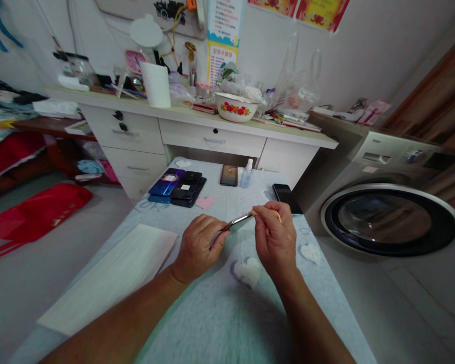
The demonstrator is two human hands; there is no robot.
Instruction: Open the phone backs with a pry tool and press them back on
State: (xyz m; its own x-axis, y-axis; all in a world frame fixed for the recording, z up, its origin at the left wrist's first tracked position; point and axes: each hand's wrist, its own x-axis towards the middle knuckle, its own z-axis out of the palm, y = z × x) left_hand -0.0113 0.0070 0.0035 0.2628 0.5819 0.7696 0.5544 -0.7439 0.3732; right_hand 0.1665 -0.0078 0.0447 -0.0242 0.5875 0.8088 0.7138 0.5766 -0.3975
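Note:
In the head view my left hand (197,245) pinches one end of a thin phone (240,220), thumb below and fingers on top. The phone is held nearly edge-on above the cloth, so its faces hardly show. My right hand (276,237) is closed at the phone's other end, fingertips touching its edge. A bit of something orange (276,215) shows between the right fingers; its kind is hidden by the hand. Beyond the hands lie a blue phone (166,185), dark phones (188,187), a brownish phone (228,175) and a black phone (286,198).
A clear spray bottle (246,175) stands at the far end of the cloth-covered table (208,323). To the left lies a pale flat board (114,278). A white desk (136,144) with a flowered bowl (236,108) is behind, and a washing machine (387,151) stands right.

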